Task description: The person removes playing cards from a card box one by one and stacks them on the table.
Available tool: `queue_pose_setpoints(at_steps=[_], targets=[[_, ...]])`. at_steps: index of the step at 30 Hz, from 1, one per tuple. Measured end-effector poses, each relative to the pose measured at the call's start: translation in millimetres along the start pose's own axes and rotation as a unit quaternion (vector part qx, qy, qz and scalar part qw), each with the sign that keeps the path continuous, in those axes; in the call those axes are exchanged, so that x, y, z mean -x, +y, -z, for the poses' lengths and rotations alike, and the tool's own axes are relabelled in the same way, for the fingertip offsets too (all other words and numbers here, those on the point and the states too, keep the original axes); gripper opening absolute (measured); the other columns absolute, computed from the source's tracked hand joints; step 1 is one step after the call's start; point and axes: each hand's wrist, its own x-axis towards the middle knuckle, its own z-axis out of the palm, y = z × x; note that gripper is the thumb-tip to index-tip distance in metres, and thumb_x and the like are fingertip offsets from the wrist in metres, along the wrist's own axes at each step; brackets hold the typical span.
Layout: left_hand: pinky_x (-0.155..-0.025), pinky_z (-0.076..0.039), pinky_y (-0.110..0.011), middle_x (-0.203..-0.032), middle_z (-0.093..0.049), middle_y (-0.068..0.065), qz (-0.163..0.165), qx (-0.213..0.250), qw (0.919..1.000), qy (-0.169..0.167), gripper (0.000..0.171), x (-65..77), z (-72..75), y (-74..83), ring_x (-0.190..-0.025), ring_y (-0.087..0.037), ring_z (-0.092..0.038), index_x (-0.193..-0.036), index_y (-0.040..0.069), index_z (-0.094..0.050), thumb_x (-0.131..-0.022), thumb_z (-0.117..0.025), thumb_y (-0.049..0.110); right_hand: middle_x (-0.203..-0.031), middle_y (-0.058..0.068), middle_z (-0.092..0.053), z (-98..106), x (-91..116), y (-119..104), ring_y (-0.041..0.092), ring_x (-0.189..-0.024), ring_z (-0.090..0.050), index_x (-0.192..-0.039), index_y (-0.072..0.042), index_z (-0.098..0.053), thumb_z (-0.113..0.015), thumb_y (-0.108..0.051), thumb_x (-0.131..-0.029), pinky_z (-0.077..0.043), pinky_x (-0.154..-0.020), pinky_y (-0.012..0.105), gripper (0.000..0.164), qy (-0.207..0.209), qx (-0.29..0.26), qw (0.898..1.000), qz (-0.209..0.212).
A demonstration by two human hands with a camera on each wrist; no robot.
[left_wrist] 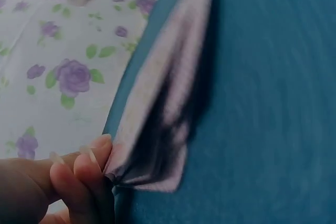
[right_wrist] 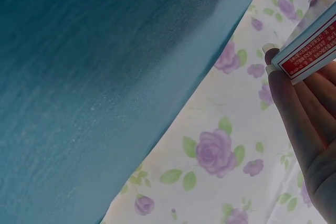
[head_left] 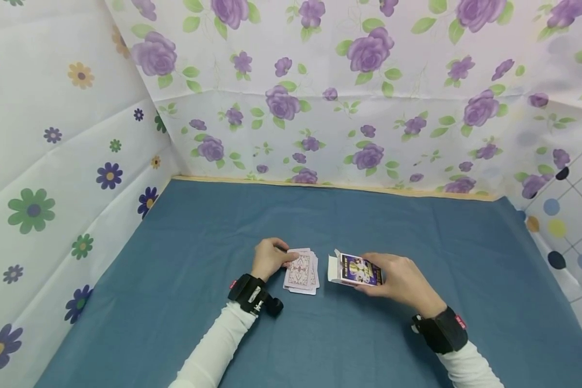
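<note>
A loose stack of playing cards (head_left: 301, 271) with red-patterned backs is near the middle of the blue table. At its left edge my left hand (head_left: 270, 258) pinches cards between thumb and fingers; in the left wrist view the cards (left_wrist: 149, 87) look blurred and fanned apart toward the far end. To the right, my right hand (head_left: 401, 277) grips a small card box (head_left: 361, 270) with a dark purple front. The box's white end flap stands open and faces the cards. In the right wrist view the box (right_wrist: 312, 48) shows a red printed side, held at the fingertips.
Blue cloth (head_left: 199, 323) covers the table. A flowered curtain (head_left: 330, 124) hangs behind its far edge, with another patterned sheet (head_left: 68, 188) along the left and a dotted one (head_left: 569, 231) at the right. A black camera strap (head_left: 252, 293) is on the left wrist.
</note>
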Motion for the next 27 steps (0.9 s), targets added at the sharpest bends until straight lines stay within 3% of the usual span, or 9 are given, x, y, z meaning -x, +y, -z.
queue_pose_setpoints(at_steps=[7,14,19,22,25,27], targets=[[-0.047,-0.046,-0.025,-0.061,-0.065,-0.011,-0.039,-0.095,0.9944,0.026,0.031,2.0,-2.4,5.4,-0.046,-0.014,-0.061,-0.095,-0.002,-0.064,-0.075,-0.083,0.011,-0.108,0.008,-0.072,-1.4,1.0,-0.8,0.018,-0.091,-0.069,-0.121,-0.010,-0.066,-0.080,-0.051,-0.074,-0.053,-0.072,0.036,0.064,-0.001,-0.003,1.000,-0.001],[-0.047,-0.044,-0.025,-0.063,-0.066,-0.013,-0.069,-0.098,0.9927,0.012,0.027,3.8,-2.3,6.4,-0.049,-0.017,-0.060,-0.097,-0.004,-0.064,-0.079,-0.079,0.010,-0.108,0.008,-0.072,-3.2,0.5,0.4,0.017,-0.090,-0.069,-0.121,-0.010,-0.067,-0.081,-0.050,-0.073,-0.053,-0.072,0.036,0.064,0.004,-0.004,1.000,0.002],[-0.047,-0.038,-0.024,-0.059,-0.060,-0.007,-0.103,-0.116,0.9878,0.013,0.020,8.0,-2.4,11.2,-0.047,-0.011,-0.048,-0.092,0.001,-0.068,-0.089,-0.071,0.020,-0.108,0.008,-0.072,-3.1,-1.3,0.5,0.017,-0.090,-0.069,-0.121,-0.009,-0.067,-0.081,-0.050,-0.073,-0.054,-0.072,0.036,0.065,0.004,-0.004,1.000,0.003],[-0.049,-0.035,-0.022,-0.061,-0.057,-0.004,-0.130,-0.102,0.9860,-0.021,0.017,12.8,-4.7,19.5,-0.050,-0.009,-0.044,-0.090,0.005,-0.071,-0.091,-0.068,0.022,-0.107,0.007,-0.072,-2.8,-3.1,0.2,0.017,-0.089,-0.069,-0.121,-0.010,-0.067,-0.080,-0.051,-0.073,-0.054,-0.072,0.036,0.065,0.004,-0.004,1.000,0.004],[-0.053,-0.036,-0.022,-0.068,-0.061,-0.010,-0.155,-0.060,0.9807,-0.102,0.012,20.0,-8.4,30.3,-0.055,-0.010,-0.046,-0.094,0.010,-0.073,-0.092,-0.067,0.020,-0.107,0.007,-0.072,-2.1,-5.6,-0.3,0.015,-0.088,-0.069,-0.120,-0.010,-0.067,-0.081,-0.052,-0.072,-0.054,-0.072,0.034,0.065,0.008,-0.006,1.000,0.009],[-0.055,-0.036,-0.021,-0.073,-0.063,-0.014,-0.172,-0.043,0.9717,-0.156,0.012,25.4,-11.5,37.3,-0.058,-0.010,-0.047,-0.097,0.012,-0.074,-0.092,-0.067,0.021,-0.106,0.007,-0.072,-1.5,-7.2,-0.9,0.015,-0.088,-0.069,-0.120,-0.009,-0.067,-0.081,-0.051,-0.072,-0.054,-0.070,0.034,0.065,0.013,-0.008,1.000,0.016]])
